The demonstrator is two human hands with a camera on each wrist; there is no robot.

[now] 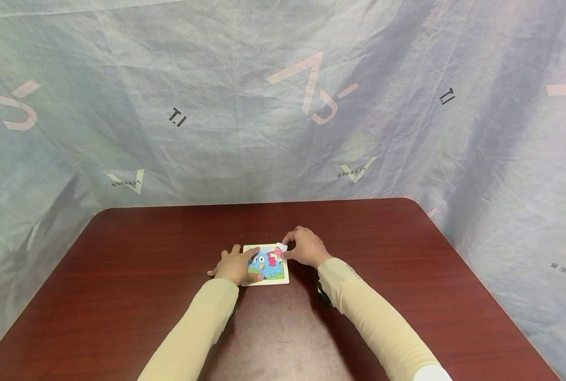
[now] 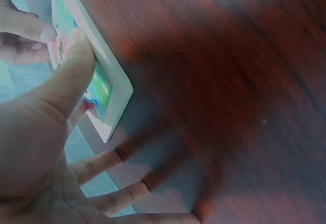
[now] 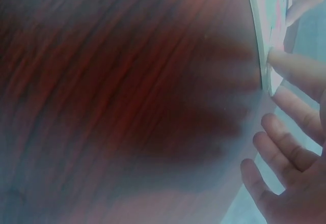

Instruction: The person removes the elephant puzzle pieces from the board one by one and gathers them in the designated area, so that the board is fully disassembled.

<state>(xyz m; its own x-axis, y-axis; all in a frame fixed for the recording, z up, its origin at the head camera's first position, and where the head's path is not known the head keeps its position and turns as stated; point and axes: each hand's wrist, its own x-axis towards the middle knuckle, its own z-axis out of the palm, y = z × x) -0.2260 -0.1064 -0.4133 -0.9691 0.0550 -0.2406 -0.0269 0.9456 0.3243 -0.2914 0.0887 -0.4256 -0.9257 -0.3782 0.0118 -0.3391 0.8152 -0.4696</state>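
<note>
A small square jigsaw puzzle board [image 1: 266, 283] with a pale rim and a blue cartoon animal lies on the table in the head view. At its left side, my left hand [image 1: 234, 266] is spread, its thumb lying over the picture in the left wrist view while other fingers reach onto the table. My right hand [image 1: 309, 248] is at the far right corner, pinching a puzzle piece [image 1: 281, 246] between thumb and index finger. That piece sits tilted above the picture there. In the right wrist view, the remaining right fingers [image 3: 277, 145] hang loosely beside the board.
The board lies on a dark red wood-grain table [image 1: 145, 275] with rounded far corners. Grey printed cloth [image 1: 245, 106] hangs behind the table and along both sides. Light sleeves [image 1: 368, 312] cover both forearms.
</note>
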